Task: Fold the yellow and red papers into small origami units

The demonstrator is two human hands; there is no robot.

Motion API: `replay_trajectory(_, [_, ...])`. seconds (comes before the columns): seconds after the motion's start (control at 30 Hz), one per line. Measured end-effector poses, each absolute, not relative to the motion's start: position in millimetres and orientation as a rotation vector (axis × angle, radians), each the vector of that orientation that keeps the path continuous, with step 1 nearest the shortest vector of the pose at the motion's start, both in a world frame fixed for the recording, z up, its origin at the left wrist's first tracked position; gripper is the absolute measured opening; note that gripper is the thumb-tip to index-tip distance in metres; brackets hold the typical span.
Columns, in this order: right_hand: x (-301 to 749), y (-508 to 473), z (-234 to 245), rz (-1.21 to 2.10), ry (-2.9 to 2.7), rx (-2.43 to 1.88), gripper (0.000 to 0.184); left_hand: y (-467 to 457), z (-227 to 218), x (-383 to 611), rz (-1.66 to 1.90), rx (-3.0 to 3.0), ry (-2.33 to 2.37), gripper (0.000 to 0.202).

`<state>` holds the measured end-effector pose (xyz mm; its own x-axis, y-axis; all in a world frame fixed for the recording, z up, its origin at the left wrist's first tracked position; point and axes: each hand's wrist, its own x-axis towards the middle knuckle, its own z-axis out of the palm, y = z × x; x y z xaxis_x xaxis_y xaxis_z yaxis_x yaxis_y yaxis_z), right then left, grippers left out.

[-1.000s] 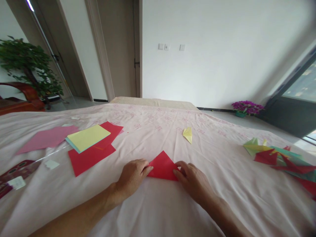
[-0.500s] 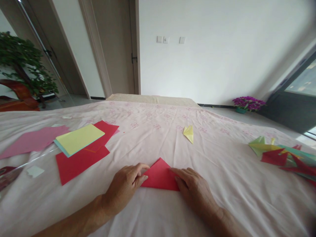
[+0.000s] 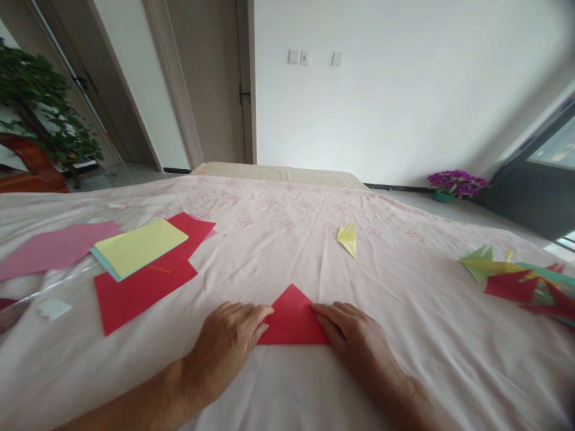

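A red paper folded into a triangle lies flat on the pale pink cloth, its tip pointing away from me. My left hand rests palm down at the triangle's left corner, fingers curled and pressing its edge. My right hand lies flat at the right corner, fingers stretched onto the paper. Neither hand lifts the paper; both press it against the cloth.
Left of me lie red sheets, a yellow stack on top, and a pink sheet. A small folded yellow piece sits farther back. Folded red, green and yellow pieces pile at the right. A potted plant and doors stand behind.
The view tilted down slightly. My hands stayed at the triangle's two corners, with the left fingers sliding a little along its edge.
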<state>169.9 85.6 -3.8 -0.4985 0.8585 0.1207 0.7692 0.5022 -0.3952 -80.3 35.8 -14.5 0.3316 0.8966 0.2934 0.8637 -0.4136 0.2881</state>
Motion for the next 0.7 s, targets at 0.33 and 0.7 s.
replay_trajectory(0.33, [169.5, 86.4, -3.1, 0.39, -2.456, -1.382, 0.028, 39.6, -16.0, -81.3, 0.625, 2.478, 1.666, 0.025])
replay_trajectory(0.7, [168.0, 89.1, -3.0, 0.4, -2.467, -1.414, 0.029, 41.1, -15.9, -80.8, 0.589, 2.482, 1.67, 0.024])
